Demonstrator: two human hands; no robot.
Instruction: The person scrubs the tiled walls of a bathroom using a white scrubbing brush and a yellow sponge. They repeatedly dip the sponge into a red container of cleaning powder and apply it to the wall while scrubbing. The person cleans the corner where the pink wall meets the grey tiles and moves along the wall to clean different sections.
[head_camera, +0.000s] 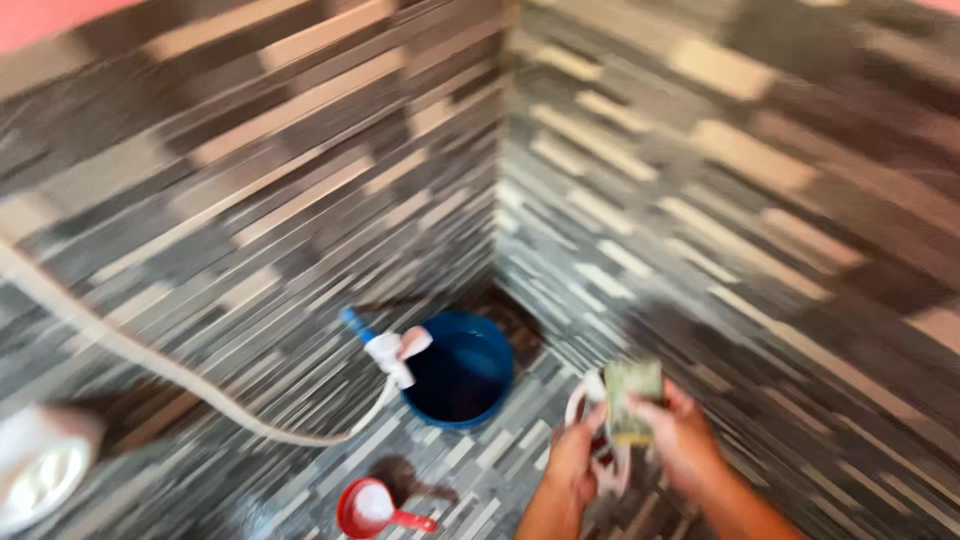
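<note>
Both hands, left (572, 452), right (682, 432), grasping blurred greenish sponge (632, 396), white object (585, 405) partly hidden

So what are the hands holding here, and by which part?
The right hand grips a green-yellow sponge by its lower end. The left hand holds a white looped object; blur hides where.

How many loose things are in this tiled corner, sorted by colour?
Blue: 1, the bucket
Red: 1, the scoop
White: 2, the hose and the looped thing at the left hand
Green-yellow: 1, the sponge in the right hand
Total: 5
</note>
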